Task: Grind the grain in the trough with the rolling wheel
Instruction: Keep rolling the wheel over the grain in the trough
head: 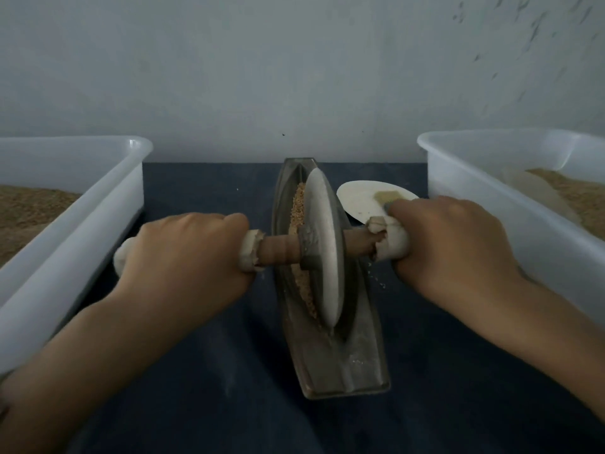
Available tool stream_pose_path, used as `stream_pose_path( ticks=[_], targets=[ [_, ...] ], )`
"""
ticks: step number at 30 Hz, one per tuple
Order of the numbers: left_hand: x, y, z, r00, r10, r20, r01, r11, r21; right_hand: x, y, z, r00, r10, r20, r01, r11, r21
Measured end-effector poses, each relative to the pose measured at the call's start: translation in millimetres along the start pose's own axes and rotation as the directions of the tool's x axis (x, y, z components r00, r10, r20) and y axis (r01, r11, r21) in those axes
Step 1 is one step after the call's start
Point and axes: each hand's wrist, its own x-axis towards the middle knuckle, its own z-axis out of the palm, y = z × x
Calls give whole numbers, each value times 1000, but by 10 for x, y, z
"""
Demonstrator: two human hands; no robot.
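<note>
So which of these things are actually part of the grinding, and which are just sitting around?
In use:
grey metal boat-shaped trough
pale disc-shaped rolling wheel on its wooden axle
tan grain
left hand, right hand, gripping the axle ends

Lying about:
two white plastic tubs
white round plate

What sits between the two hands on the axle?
In the head view, between the left hand and right hand stands the rolling wheel, upright in the trough with grain beside it.
</note>
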Motion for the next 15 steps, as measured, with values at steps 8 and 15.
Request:
stream_pose_path(
  ticks=[8,15],
  targets=[
    [781,-167,505,985,-170,22,167,981,103,688,143,738,994,40,-99,-48,996,-75],
    [745,-40,399,994,-104,-27,107,982,155,586,168,738,996,63,-60,-65,998,-25]
  ],
)
